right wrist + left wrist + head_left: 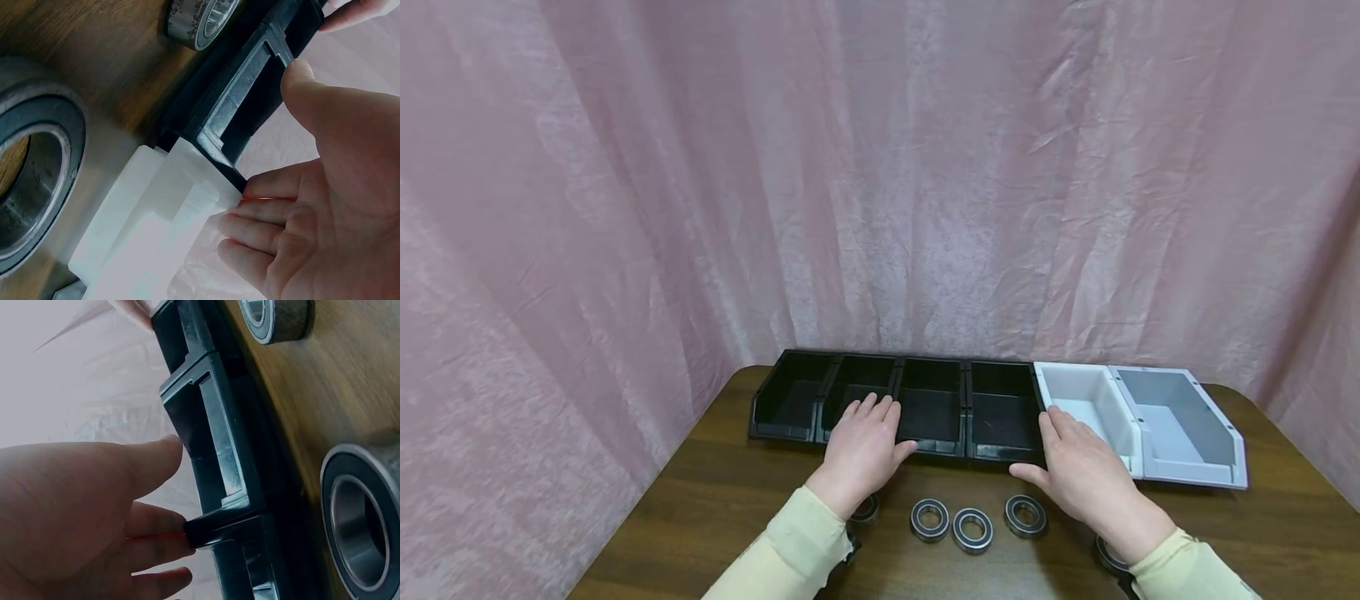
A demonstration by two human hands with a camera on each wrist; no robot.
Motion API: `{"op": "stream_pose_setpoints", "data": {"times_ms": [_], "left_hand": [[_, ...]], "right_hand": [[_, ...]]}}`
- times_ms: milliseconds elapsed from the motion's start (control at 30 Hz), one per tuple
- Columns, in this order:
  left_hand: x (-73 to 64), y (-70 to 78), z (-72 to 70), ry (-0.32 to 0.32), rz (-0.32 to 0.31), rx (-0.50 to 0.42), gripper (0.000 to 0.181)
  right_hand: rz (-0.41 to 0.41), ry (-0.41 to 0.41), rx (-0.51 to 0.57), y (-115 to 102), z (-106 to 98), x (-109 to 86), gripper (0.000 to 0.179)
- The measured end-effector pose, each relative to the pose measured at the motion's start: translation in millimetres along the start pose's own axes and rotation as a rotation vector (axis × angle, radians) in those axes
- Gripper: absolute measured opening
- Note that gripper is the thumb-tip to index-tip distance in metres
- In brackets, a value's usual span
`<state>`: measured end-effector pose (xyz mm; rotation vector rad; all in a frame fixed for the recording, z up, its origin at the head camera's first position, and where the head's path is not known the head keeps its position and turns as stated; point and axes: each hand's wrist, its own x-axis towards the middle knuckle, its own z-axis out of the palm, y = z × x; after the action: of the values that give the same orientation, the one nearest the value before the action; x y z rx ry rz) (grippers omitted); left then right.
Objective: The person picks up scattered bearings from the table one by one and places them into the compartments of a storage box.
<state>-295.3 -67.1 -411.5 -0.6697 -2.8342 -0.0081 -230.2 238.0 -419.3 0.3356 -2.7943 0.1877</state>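
Observation:
My left hand (861,446), fingers extended, is over the front of the second black bin from the left, its thumb out towards the third black bin (932,447). In the left wrist view, its fingertips meet the divider between two bins. My right hand (1078,467) reaches to where the rightmost black bin (1006,452) joins the white bin (1138,454). Its fingers are nearly straight, touching that seam in the right wrist view. Neither hand holds anything. Several ball bearings lie on the table between me and the bins, including one bearing (944,523) between the hands.
A light grey bin (1198,475) ends the row on the right. Two more bearings, a left one (872,510) and a right one (1105,557), are partly hidden by my wrists. Behind the wooden table (700,492) hangs a pink curtain (880,208).

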Motion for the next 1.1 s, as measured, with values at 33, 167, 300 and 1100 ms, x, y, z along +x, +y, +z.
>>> {"op": "stream_pose_setpoints", "data": {"times_ms": [33,167,300,1100], "left_hand": [[-0.2,-0.7,-0.1,0.002,-0.001,0.002,0.069],[-1.6,-3.7,-0.8,0.019,-0.003,0.021,0.067],[-2.5,-6.1,-1.3,0.036,-0.001,0.045,0.064],[4.9,-17.5,2.3,0.129,0.046,0.051,0.048]], "right_hand": [[0.001,-0.001,0.0,-0.7,0.0,0.5,0.09],[-0.009,0.002,0.002,-3.5,0.4,2.9,0.09],[-0.026,0.012,0.002,-5.8,1.3,4.6,0.09],[-0.025,0.006,0.002,-13.5,4.2,3.0,0.092]]}}
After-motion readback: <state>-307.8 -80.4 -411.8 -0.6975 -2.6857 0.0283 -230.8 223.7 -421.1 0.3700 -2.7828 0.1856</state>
